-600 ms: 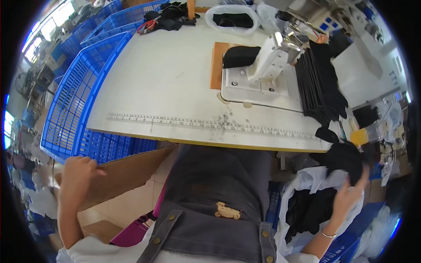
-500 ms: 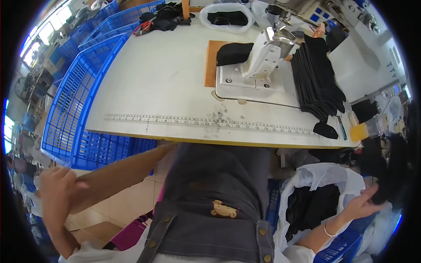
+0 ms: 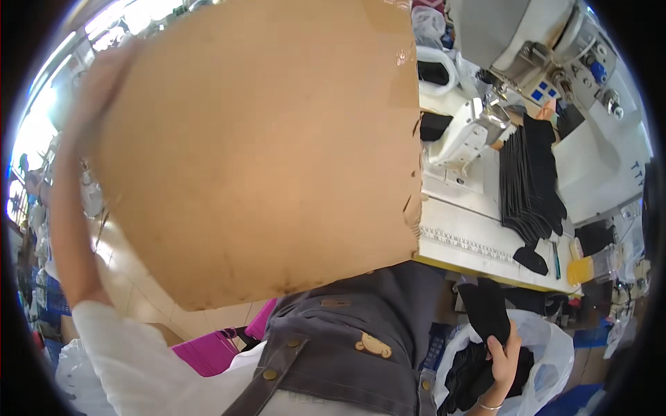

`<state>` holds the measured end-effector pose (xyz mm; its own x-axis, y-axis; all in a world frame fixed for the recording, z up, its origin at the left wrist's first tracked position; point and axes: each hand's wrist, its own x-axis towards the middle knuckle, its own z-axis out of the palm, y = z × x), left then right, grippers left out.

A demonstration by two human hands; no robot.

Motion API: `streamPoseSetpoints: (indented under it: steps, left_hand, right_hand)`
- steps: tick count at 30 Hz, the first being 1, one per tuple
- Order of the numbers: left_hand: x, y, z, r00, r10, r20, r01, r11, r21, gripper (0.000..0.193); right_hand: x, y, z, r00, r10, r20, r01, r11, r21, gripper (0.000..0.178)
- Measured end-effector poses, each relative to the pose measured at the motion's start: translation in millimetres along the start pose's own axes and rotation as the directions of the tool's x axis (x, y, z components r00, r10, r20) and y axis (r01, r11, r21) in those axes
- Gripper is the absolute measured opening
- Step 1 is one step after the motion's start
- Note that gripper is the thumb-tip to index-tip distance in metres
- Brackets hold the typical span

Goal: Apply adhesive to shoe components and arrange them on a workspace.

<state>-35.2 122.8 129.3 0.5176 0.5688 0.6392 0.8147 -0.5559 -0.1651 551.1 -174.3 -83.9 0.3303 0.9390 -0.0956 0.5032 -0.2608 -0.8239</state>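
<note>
The right hand (image 3: 505, 357) pinches a black fabric piece (image 3: 484, 308) between thumb and fingers; the piece stands up from the grip in front of the table's near edge, above the mouth of the white plastic bag (image 3: 551, 340). The left hand (image 3: 105, 80), raised at the far left, is at the left edge of the cardboard sheet (image 3: 277, 152); it is blurred, and how its fingers close cannot be told. The sheet spans the view between that hand and the sewing machine (image 3: 461, 139), hiding the left part of the table (image 3: 479, 263). A one-sided hold probably lets a panel this broad swing, so a firm grip well in from the corner is advisable, with the wrist level. Guide the ragged right edge clear of the machine head and of the black piece lying beside it; contact there could snag or shift work. Hold the fabric piece lightly and flat, since a tight pinch may crease it. Allow clearance on the right for the stack of black pieces (image 3: 538, 173) and the yellow container (image 3: 581, 270), which a wide sweep could upset.
</note>
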Motion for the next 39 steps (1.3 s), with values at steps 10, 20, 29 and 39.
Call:
streamPoseSetpoints:
  steps: [10,20,29,39]
  left_hand:
    - [33,-86,185,0.762,-0.481,0.434,0.59,0.791,-0.161,0.061]
    - [10,-111,-36,0.69,-0.704,-0.165,0.706,0.706,-0.062,0.057]
    - [-4,193,39,0.949,-0.024,0.315,-0.076,0.951,0.299,0.03]
    - [-39,284,159,0.741,0.045,0.67,-0.434,0.794,0.426,0.018]
  right_hand:
    - [-24,-29,23,0.981,0.183,-0.06,-0.158,0.943,0.293,0.05]
    - [15,-34,5,0.982,0.187,-0.018,-0.163,0.896,0.412,0.029]
    - [28,-47,14,0.999,0.003,0.04,-0.019,0.908,0.418,0.027]
    - [11,-37,7,0.993,0.067,0.093,-0.098,0.917,0.386,0.039]
